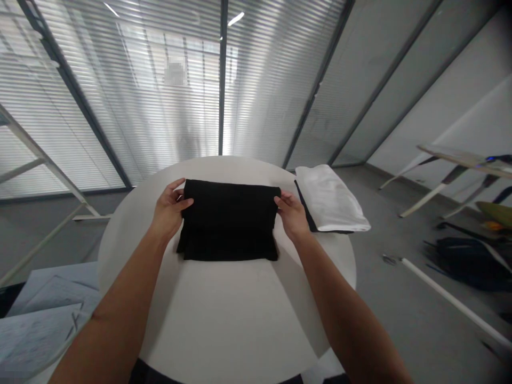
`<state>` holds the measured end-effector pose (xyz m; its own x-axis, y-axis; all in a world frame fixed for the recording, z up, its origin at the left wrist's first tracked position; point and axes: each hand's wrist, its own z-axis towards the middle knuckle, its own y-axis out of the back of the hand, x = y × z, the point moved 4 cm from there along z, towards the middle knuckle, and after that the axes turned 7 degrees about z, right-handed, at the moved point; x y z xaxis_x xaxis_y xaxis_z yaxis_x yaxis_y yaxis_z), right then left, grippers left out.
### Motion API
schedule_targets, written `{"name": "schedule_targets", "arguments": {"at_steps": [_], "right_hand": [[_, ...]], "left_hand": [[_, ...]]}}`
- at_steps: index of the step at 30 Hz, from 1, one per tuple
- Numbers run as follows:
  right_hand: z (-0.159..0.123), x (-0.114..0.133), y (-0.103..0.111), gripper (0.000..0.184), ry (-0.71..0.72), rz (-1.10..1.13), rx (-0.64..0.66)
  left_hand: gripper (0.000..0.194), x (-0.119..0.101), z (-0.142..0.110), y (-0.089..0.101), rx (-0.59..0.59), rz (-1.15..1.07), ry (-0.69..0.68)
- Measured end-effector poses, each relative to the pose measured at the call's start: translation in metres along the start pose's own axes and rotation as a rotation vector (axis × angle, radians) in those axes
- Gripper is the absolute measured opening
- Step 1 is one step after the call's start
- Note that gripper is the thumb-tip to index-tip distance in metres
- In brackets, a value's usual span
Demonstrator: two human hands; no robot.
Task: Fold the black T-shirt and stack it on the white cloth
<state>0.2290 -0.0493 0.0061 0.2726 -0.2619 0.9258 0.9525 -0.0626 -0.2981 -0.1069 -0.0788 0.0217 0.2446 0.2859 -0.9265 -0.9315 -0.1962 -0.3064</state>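
A black folded cloth (232,221), perhaps a garment, lies across the middle of the round white table (236,314). Its upper part is lifted a little off the table, while the near edge rests on the surface. My left hand (170,208) pinches its far left corner, thumb on top and fingers behind. On the opposite side, my right hand (292,210) grips the far right corner the same way. What kind of garment it is cannot be made out.
White folded cloth (330,197) lies over a black one (306,208) at the table's right edge. Papers (52,309) are at the lower left beside a white metal frame (44,154). Glass partitions with blinds (180,106) stand behind, and a desk (468,160) is at the right.
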Motion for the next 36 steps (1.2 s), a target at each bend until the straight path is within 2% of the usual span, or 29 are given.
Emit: {"name": "schedule_targets", "arguments": {"at_steps": [4,6,8,10,12,15,17,20,23,24,26,28,30,33,36], "right_hand": [[0.0,0.01,0.004,0.008,0.034,0.188,0.037],[0.001,0.013,0.009,0.01,0.074,0.196,0.064],[-0.001,0.017,0.007,0.014,0.111,0.098,0.149],[-0.007,0.018,-0.003,0.015,0.101,-0.123,0.307],[-0.018,0.018,-0.019,0.015,0.091,-0.432,0.486],[-0.038,0.017,-0.042,0.014,0.237,-0.913,0.623],[-0.047,0.016,-0.053,0.019,0.334,-1.094,0.619],[-0.055,0.015,-0.063,0.028,0.424,-1.186,0.602],[-0.062,0.017,-0.072,0.032,0.492,-1.232,0.508],[-0.065,0.017,-0.076,0.034,0.503,-1.245,0.462],[-0.072,0.014,-0.084,0.038,0.506,-1.267,0.413],[-0.078,0.005,-0.09,0.043,0.479,-1.306,0.444],[-0.078,-0.007,-0.091,0.046,0.391,-1.361,0.499],[-0.07,-0.021,-0.082,0.05,0.249,-1.429,0.546],[-0.06,-0.024,-0.073,0.052,0.208,-1.467,0.523]], "left_hand": [[0.046,-0.019,0.0,0.011,0.027,-0.148,-0.094],[0.035,-0.026,0.0,0.018,0.051,-0.157,-0.13],[0.031,-0.028,-0.001,0.02,0.108,-0.071,-0.127],[0.031,-0.025,-0.003,0.014,0.205,0.147,-0.081],[0.033,-0.015,-0.008,0.002,0.319,0.495,-0.058],[0.033,0.001,-0.015,-0.016,0.462,1.051,-0.131],[0.036,0.008,-0.017,-0.021,0.505,1.267,-0.183],[0.041,0.008,-0.018,-0.023,0.515,1.392,-0.17],[0.04,-0.005,-0.029,-0.034,0.397,1.57,-0.225],[0.039,-0.01,-0.036,-0.042,0.319,1.644,-0.284],[0.039,-0.013,-0.054,-0.063,0.299,1.682,-0.399],[0.042,-0.005,-0.07,-0.081,0.352,1.685,-0.449],[0.047,0.008,-0.077,-0.087,0.39,1.721,-0.434],[0.054,0.024,-0.074,-0.079,0.447,1.753,-0.36],[0.059,0.027,-0.064,-0.067,0.478,1.749,-0.288]]}}
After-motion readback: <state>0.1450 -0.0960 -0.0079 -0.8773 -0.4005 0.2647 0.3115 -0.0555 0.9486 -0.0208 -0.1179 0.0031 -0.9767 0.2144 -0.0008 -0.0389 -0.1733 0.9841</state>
